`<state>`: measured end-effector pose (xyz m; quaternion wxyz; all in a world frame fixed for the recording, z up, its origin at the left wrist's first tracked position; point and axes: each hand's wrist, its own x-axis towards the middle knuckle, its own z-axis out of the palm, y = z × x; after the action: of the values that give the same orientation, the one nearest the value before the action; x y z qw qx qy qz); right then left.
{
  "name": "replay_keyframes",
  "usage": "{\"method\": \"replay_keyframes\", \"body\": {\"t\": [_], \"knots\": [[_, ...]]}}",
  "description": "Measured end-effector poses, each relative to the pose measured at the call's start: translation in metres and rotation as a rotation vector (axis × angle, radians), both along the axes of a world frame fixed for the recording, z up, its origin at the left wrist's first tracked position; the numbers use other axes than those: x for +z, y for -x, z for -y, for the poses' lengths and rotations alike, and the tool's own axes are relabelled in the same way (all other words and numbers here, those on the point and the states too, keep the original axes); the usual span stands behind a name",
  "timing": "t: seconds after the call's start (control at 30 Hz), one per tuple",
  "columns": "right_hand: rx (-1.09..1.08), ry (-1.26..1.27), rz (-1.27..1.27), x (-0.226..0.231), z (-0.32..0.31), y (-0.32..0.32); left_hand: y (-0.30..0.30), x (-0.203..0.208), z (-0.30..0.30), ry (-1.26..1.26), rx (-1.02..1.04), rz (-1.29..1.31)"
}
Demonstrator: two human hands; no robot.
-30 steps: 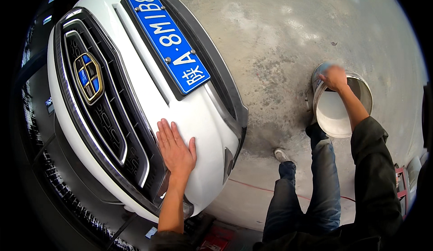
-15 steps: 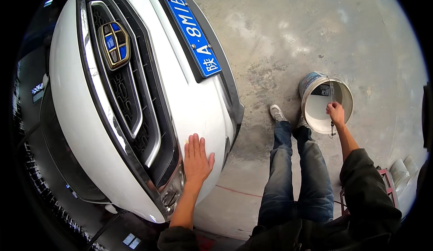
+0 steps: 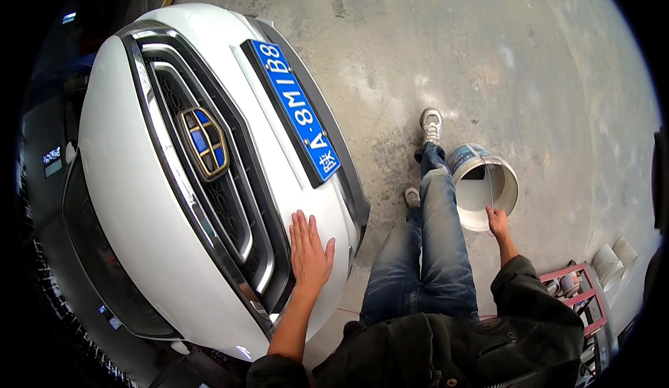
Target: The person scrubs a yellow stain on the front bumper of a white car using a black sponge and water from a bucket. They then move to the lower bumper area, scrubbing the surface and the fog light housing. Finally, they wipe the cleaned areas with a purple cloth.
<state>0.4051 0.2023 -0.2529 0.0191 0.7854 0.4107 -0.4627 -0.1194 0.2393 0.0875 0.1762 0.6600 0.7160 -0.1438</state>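
My left hand [image 3: 311, 257] lies flat, its fingers stretched out together, on the white front bumper [image 3: 289, 200] of a car. Close beside it runs the dark grille [image 3: 240, 200] with chrome trim. My right hand [image 3: 497, 222] is closed round the thin wire handle [image 3: 490, 179] of a large white bucket [image 3: 513, 187]. The bucket is tilted, so its mouth faces me. A dark flat object [image 3: 475, 172] shows inside near the far wall; I cannot make out what it is.
A blue number plate [image 3: 296, 112] is fixed to the bumper ahead of my left hand. Grey concrete floor [image 3: 390, 60] spreads around my shoes. At the lower right stand a reddish metal frame [image 3: 589, 297] holding containers and some pale buckets [image 3: 608, 266].
I have stepped forward along the car's front, one foot now ahead. The bucket travels along in my right hand. My left hand stays flat on the bumper.
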Motion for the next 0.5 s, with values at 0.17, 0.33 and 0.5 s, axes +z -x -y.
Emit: {"method": "replay_keyframes", "body": {"t": [0.17, 0.33, 0.5], "knots": [[-0.008, 0.153, 0.039, 0.013, -0.019, -0.012, -0.015, -0.007, -0.191, 0.005, -0.122, 0.094], [0.035, 0.244, 0.075, 0.032, -0.111, -0.005, -0.015, -0.025, -0.334, 0.024, -0.172, 0.180], [0.204, 0.261, 0.098, 0.039, -0.215, -0.010, 0.025, 0.009, -0.437, 0.102, 0.086, 0.213]]}}
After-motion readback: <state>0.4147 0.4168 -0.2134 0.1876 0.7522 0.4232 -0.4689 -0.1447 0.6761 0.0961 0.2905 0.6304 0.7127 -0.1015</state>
